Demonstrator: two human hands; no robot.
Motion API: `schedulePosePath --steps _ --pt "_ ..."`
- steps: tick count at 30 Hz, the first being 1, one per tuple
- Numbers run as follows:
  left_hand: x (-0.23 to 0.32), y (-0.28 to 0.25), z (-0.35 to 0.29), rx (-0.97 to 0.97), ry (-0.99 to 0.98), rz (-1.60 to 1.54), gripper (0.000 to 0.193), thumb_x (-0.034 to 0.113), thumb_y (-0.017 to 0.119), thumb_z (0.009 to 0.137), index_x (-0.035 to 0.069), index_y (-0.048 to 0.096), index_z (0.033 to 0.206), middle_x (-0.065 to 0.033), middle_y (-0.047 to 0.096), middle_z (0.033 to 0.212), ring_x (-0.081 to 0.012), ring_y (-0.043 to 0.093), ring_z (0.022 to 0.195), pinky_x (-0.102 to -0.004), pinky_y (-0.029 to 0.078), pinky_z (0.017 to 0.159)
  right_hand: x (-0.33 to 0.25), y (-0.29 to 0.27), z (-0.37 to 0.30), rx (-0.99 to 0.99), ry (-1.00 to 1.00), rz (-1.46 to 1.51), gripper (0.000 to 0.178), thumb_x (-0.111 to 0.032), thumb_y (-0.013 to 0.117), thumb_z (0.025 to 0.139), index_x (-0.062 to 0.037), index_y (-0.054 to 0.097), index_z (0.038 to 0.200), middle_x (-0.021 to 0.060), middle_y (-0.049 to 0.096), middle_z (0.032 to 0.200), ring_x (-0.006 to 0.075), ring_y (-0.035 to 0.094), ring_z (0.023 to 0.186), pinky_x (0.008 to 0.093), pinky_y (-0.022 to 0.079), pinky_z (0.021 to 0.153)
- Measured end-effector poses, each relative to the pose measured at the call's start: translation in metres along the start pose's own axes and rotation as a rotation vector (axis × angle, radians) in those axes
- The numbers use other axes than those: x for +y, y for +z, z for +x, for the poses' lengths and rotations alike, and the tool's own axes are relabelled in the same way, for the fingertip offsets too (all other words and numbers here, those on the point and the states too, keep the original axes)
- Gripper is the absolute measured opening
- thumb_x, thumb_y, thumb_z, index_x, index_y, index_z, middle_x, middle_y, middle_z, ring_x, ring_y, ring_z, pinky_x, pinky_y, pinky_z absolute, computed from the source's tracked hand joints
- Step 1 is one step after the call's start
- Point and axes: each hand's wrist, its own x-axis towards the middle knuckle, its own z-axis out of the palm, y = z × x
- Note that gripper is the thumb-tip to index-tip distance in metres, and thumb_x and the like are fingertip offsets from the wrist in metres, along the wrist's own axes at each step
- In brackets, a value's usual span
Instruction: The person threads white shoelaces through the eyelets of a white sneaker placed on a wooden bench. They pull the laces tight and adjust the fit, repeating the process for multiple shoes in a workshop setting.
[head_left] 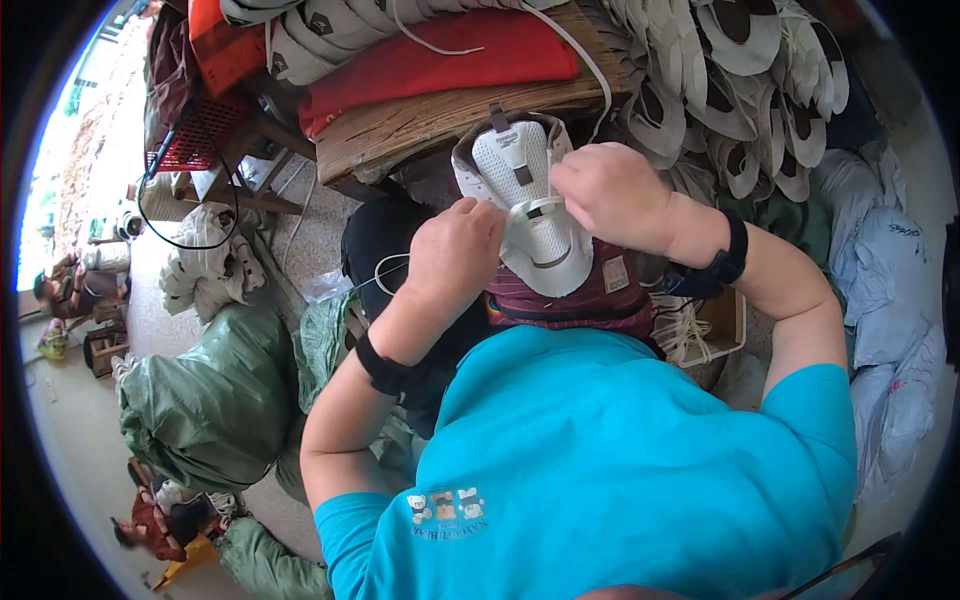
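A white shoe upper (548, 255) with a mesh tongue (505, 150) and brown tabs lies over my lap, its toe toward me. A white shoelace (522, 208) crosses it between my hands. My left hand (455, 248) is closed at the upper's left edge, fingertips pinched on the lace; a loop of white cord shows beside its wrist. On the opposite edge my right hand (608, 195) is closed in a pinch, and lace runs up from it toward the bench. The fingertips of both hands are partly hidden. Under the upper is a maroon striped cloth (612, 290).
A wooden bench (400, 130) ahead carries red cloth (450, 65) and more shoe uppers. Many uppers (740, 90) hang at the right. A box of white laces (725, 330) sits by my right side. Green sacks (215, 385) stand left; two people are farther off.
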Motion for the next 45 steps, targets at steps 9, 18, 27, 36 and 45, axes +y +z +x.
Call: schedulePosePath --steps 9,18,27,36,45 --pt "-0.003 -0.048 0.037 -0.177 0.238 0.072 0.034 0.009 0.077 0.07 0.008 0.061 0.101 -0.0111 0.052 0.106 -0.032 0.057 0.102 -0.043 0.049 0.085 0.009 -0.013 0.027 -0.219 -0.275 -0.25 0.01 -0.013 0.066 0.074 -0.0079 0.06 0.081 0.0063 0.063 0.078 0.0252 0.064 0.08 0.0362 0.048 0.075" --pt "-0.023 -0.028 0.032 -0.161 0.251 -0.063 0.014 0.013 0.073 0.078 0.005 0.066 0.088 -0.0089 0.057 0.096 -0.0307 0.054 0.096 -0.0417 0.047 0.084 0.014 0.0 0.014 -0.191 0.07 0.132 0.014 -0.019 0.068 0.08 -0.0063 0.064 0.085 0.0117 0.064 0.07 0.031 0.066 0.068 0.0451 0.051 0.065" --pt "-0.005 -0.005 0.034 0.055 -0.189 -0.475 0.017 0.018 0.072 0.087 0.001 0.071 0.083 -0.0062 0.057 0.089 -0.0193 0.055 0.088 -0.0312 0.045 0.078 0.006 -0.024 0.015 -0.047 -0.074 0.097 0.03 -0.016 0.079 0.075 -0.0052 0.06 0.095 0.0099 0.059 0.103 0.0321 0.061 0.104 0.0408 0.049 0.084" --pt "0.026 -0.03 0.072 0.075 -0.154 -1.004 0.018 0.019 0.061 0.1 0.001 0.064 0.099 -0.0041 0.062 0.089 -0.0111 0.057 0.08 -0.0262 0.047 0.073 0.042 -0.034 0.024 -0.294 -0.163 0.261 0.034 -0.007 0.08 0.073 -0.0031 0.055 0.096 0.0099 0.052 0.102 0.0316 0.059 0.096 0.0412 0.05 0.081" --pt "0.018 0.011 0.075 -0.123 0.252 -0.064 0.012 0.018 0.065 0.086 0.012 0.068 0.095 -0.0098 0.059 0.094 -0.0317 0.064 0.089 -0.0423 0.053 0.071 0.05 -0.008 0.0 0.013 -0.168 0.384 0.03 -0.004 0.08 0.072 -0.0018 0.055 0.089 0.0096 0.054 0.103 0.0307 0.057 0.095 0.0393 0.049 0.08"
